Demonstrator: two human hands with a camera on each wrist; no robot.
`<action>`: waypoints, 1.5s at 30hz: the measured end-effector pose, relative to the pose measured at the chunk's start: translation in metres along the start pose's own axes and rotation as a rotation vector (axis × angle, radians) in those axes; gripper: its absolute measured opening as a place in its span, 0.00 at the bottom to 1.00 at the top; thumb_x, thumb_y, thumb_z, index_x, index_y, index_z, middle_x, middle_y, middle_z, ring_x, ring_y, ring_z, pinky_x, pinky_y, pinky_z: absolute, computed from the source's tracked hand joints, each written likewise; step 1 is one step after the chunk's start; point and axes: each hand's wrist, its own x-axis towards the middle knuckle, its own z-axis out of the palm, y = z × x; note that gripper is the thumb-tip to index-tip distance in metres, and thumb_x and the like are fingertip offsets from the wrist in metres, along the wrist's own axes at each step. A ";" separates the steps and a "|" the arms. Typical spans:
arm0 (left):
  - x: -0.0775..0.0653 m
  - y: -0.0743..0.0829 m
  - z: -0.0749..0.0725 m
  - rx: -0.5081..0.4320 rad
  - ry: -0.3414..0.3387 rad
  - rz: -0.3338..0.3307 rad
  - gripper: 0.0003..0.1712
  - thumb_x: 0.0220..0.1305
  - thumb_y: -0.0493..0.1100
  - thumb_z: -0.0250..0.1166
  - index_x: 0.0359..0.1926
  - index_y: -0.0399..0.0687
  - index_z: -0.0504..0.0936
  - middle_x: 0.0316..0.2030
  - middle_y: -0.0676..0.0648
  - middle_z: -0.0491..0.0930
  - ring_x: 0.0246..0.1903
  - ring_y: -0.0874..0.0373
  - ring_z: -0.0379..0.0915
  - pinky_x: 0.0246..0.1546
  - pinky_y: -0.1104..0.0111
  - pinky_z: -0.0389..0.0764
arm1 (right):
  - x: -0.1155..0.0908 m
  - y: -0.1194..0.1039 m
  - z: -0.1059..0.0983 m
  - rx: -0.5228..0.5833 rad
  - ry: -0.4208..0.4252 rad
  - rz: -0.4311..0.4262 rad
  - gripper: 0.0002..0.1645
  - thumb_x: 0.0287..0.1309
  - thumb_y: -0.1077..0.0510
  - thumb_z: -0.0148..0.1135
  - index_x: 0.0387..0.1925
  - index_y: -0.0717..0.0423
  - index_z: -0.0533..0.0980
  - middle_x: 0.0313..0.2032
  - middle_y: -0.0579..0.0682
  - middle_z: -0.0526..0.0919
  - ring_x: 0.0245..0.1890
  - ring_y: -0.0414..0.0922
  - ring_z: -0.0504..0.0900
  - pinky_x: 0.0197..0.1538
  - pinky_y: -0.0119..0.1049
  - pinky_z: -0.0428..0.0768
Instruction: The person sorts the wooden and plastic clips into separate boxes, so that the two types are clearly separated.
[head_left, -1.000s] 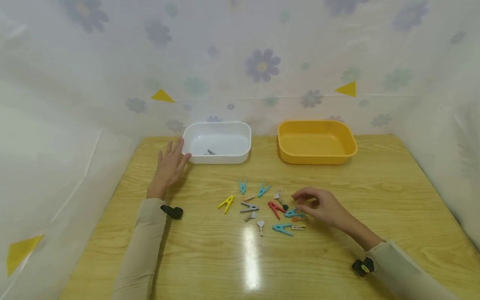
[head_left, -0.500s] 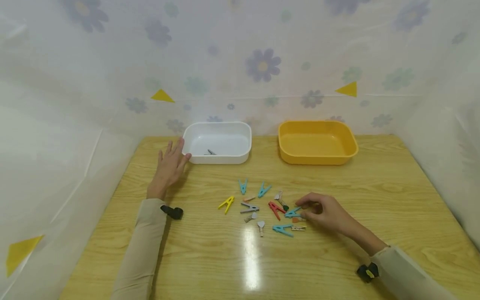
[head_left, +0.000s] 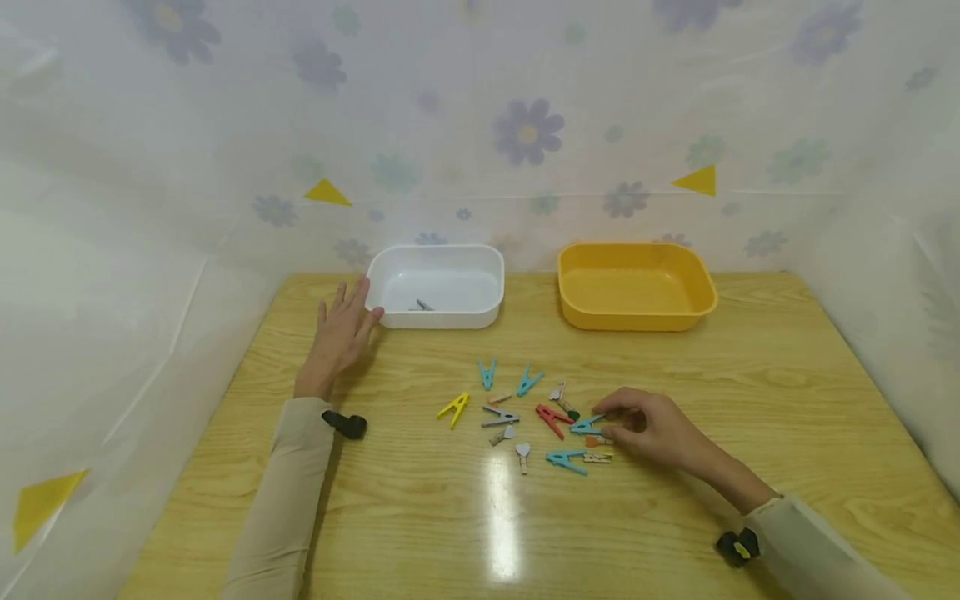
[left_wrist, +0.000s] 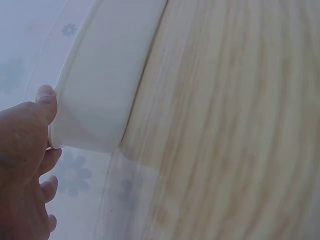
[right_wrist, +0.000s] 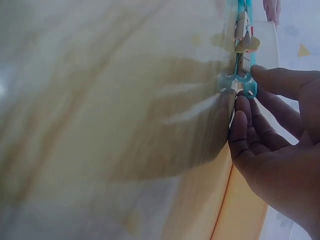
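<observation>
My left hand (head_left: 337,337) rests at the left corner of a white plastic bin (head_left: 450,320), fingers straight and spread; its thumb touches the rim in the left wrist view. Inside that bin lies a grey clothespin (head_left: 423,305). My right hand (head_left: 652,425) pinches the spread handle ends of a blue clothespin (head_left: 583,427) between thumb and forefinger, low at the table. Just below it lies an orange-topped mini clip (head_left: 595,441). To its left is a red clothespin (head_left: 551,419). Further left lie a grey clothespin (head_left: 500,415) and a yellow clothespin (head_left: 453,408).
An orange bin (head_left: 637,321) stands at the back right of the wooden table (head_left: 390,517). Several more blue clothespins and small wooden clips, including a heart-topped clip (head_left: 522,454), lie scattered mid-table. A flowered curtain (head_left: 480,100) encloses the back and sides.
My right hand has shifted slightly right and down, its thumb and forefinger coming onto the handles of the blue clothespin. The left hand has stayed at the white bin.
</observation>
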 end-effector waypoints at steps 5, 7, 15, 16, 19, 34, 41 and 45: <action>0.000 -0.001 0.000 0.014 0.004 0.002 0.42 0.82 0.63 0.37 0.83 0.44 0.39 0.82 0.41 0.40 0.80 0.40 0.26 0.72 0.35 0.29 | 0.000 0.000 0.000 -0.013 0.005 -0.034 0.13 0.59 0.65 0.74 0.47 0.54 0.85 0.44 0.45 0.87 0.40 0.41 0.84 0.39 0.36 0.84; 0.000 -0.001 0.000 0.020 0.005 0.002 0.43 0.82 0.63 0.36 0.83 0.43 0.39 0.82 0.41 0.40 0.80 0.40 0.26 0.72 0.34 0.30 | 0.000 0.000 -0.001 -0.015 0.005 -0.045 0.14 0.59 0.65 0.74 0.47 0.54 0.85 0.44 0.45 0.87 0.40 0.41 0.84 0.39 0.36 0.84; 0.000 -0.001 -0.002 0.027 0.019 0.009 0.43 0.82 0.63 0.36 0.82 0.42 0.40 0.81 0.41 0.41 0.79 0.37 0.30 0.72 0.34 0.31 | -0.001 0.000 -0.002 -0.010 -0.004 -0.053 0.16 0.59 0.66 0.74 0.49 0.55 0.85 0.46 0.45 0.87 0.42 0.43 0.85 0.41 0.37 0.85; 0.000 -0.001 -0.002 0.027 0.019 0.009 0.43 0.82 0.63 0.36 0.82 0.42 0.40 0.81 0.41 0.41 0.79 0.37 0.30 0.72 0.34 0.31 | -0.001 0.000 -0.002 -0.009 -0.005 -0.056 0.16 0.58 0.66 0.74 0.49 0.55 0.85 0.46 0.46 0.87 0.42 0.43 0.85 0.41 0.37 0.85; 0.000 -0.001 -0.002 0.030 0.018 0.009 0.43 0.82 0.64 0.36 0.82 0.42 0.40 0.81 0.40 0.41 0.79 0.37 0.30 0.72 0.34 0.31 | -0.002 0.000 -0.002 -0.011 -0.003 -0.066 0.17 0.58 0.67 0.74 0.49 0.55 0.84 0.46 0.46 0.86 0.43 0.43 0.85 0.41 0.37 0.86; -0.001 0.001 -0.002 0.026 0.002 0.004 0.43 0.82 0.63 0.36 0.82 0.41 0.40 0.82 0.41 0.40 0.80 0.39 0.28 0.72 0.34 0.30 | -0.002 0.000 -0.001 -0.016 0.001 -0.065 0.18 0.58 0.69 0.73 0.50 0.55 0.84 0.42 0.43 0.86 0.37 0.39 0.84 0.38 0.35 0.84; 0.000 0.000 -0.001 0.014 0.004 0.004 0.42 0.82 0.63 0.36 0.83 0.44 0.39 0.82 0.41 0.40 0.80 0.41 0.26 0.73 0.34 0.30 | -0.003 0.002 -0.001 0.002 -0.003 -0.062 0.17 0.58 0.70 0.72 0.49 0.57 0.84 0.38 0.43 0.86 0.35 0.37 0.83 0.36 0.33 0.83; 0.001 -0.001 0.000 0.013 0.004 0.003 0.42 0.82 0.64 0.37 0.83 0.45 0.39 0.82 0.41 0.41 0.80 0.41 0.26 0.73 0.35 0.30 | -0.002 0.002 -0.001 0.002 0.006 -0.043 0.17 0.58 0.71 0.71 0.49 0.57 0.84 0.37 0.44 0.86 0.34 0.37 0.83 0.35 0.33 0.83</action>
